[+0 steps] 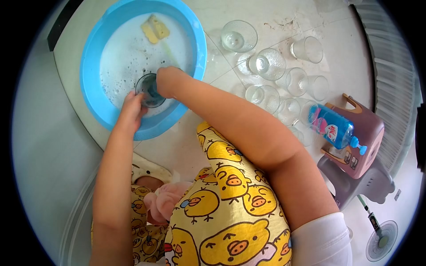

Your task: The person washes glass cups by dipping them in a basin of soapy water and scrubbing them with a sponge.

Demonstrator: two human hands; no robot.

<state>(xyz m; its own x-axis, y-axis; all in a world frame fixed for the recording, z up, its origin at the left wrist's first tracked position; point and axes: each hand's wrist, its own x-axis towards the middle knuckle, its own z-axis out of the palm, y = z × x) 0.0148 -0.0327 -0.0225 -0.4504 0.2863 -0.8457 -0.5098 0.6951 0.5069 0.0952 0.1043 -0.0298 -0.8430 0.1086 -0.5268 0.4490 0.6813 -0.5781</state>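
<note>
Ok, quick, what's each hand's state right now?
Left hand: holding a drinking glass.
Right hand: at the same glass; whether its grip is closed can't be told.

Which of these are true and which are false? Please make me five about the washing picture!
1. The basin is blue. True.
2. The left hand is holding a glass. True.
3. The yellow sponge is on the floor. False: the yellow sponge is in the soapy water.
4. The right hand is touching the blue bottle. False: the right hand is at the glass, away from the blue bottle.
5. Several more glasses are outside the basin. True.
</note>
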